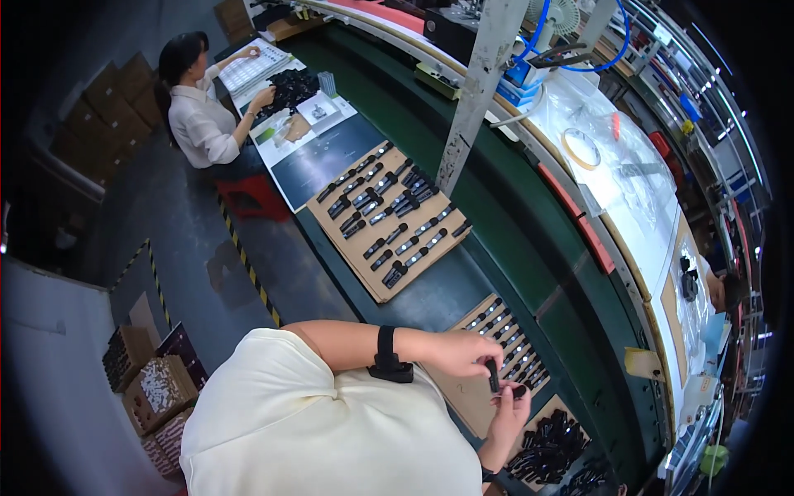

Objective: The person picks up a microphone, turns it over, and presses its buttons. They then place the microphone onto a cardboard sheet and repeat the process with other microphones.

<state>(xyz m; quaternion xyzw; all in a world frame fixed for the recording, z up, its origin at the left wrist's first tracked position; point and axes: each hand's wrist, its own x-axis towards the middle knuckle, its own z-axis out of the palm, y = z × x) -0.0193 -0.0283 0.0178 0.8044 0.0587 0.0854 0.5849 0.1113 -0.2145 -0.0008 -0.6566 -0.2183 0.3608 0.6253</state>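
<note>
My left hand [463,354], with a black band on its wrist, pinches a small black elongated part [494,376] upright over a cardboard sheet [465,398]. Just below it, my right hand [506,417] has its fingertips closed on a small black piece [518,392], touching the lower end of that part. The sheet carries rows of similar black and silver parts [511,341]. A pile of loose black parts [550,446] lies to the right of my right hand.
A larger cardboard sheet [382,277] with several rows of black parts lies further along the dark bench. A green conveyor belt [496,223] runs beside it, past a grey post [471,99]. A seated co-worker [198,116] works at the far end. Open boxes [153,384] stand on the floor.
</note>
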